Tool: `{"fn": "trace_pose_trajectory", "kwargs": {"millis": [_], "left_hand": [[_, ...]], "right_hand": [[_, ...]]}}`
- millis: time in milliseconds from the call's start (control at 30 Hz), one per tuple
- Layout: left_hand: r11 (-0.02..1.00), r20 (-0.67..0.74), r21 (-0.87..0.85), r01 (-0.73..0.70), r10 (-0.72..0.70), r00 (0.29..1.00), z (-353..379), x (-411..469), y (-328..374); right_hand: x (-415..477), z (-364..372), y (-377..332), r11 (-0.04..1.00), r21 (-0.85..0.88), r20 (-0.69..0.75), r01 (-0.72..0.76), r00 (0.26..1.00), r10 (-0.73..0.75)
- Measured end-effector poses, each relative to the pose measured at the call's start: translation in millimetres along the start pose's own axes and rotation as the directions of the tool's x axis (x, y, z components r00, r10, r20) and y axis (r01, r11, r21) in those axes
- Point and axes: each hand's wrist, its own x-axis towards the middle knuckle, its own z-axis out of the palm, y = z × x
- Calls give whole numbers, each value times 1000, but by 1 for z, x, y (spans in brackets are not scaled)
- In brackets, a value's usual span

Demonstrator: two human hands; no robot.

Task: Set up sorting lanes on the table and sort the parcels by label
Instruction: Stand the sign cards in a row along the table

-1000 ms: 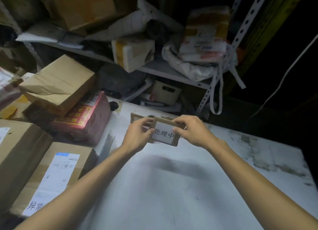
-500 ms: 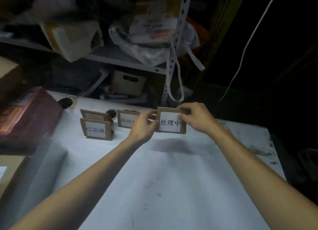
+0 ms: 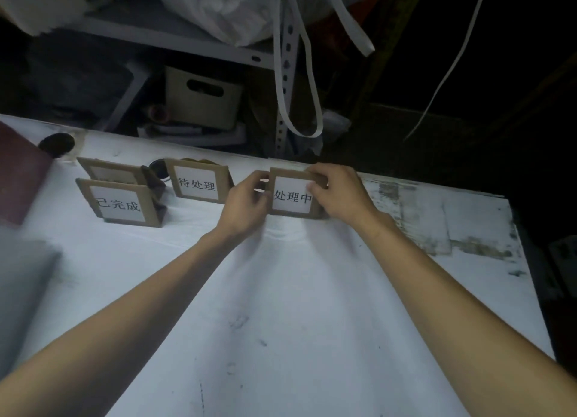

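Head view: outstretched left hand (image 3: pixel 246 202) and right hand (image 3: pixel 340 195) pinch edges of upright sign (image 3: pixel 292 198).

Bare hands and forearms in dim light.
The left hand (image 3: pixel 246 202) and right hand (image 3: pixel 338 195) are uncovered, and both slim forearms (image 3: pixel 162 291) run bare to the bottom of the view; knuckles and wrist bones show.

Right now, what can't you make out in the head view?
All head view.
- Rear sign: label hidden behind the 已完成 sign.
- 处理中 sign: sides covered by left hand and right hand; whether it stands freely is unclear.
- Red parcel: cut off by the left edge, no label visible.
- Lower-left grey shape: blurred.
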Motion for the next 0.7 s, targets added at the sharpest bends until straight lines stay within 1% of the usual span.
{"fn": "trace_pose_trajectory", "kwargs": {"millis": [167,267,367,467,567,633,700], "left_hand": [[1000,55,11,1,-2,999,-1,-3,-3],[1000,86,-3,13,-13,996,-3,-5,0],[999,136,36,3,-8,991,-8,-8,3],[996,168,83,28,-41,985,-20,-14,12],[994,177,107,9,-28,984,-40,-21,26],[993,185,119,-10,-12,983,-61,-25,34],[996,188,86,-13,-4,982,-89,-33,38]], "right_hand": [[-1,-2,0,1000,-11,31,7,1000,-6],[-4,0,-3,998,-55,49,-2,999,4],[-7,-1,-8,995,-95,55,-6,998,11],[-11,-8,-16,991,-134,65,-11,998,20],[-12,-18,-36,990,-137,50,-21,998,28],[-7,-22,-59,990,-144,17,7,1000,-5],[-1,-21,-89,989,-131,15,60,998,-59]]}}
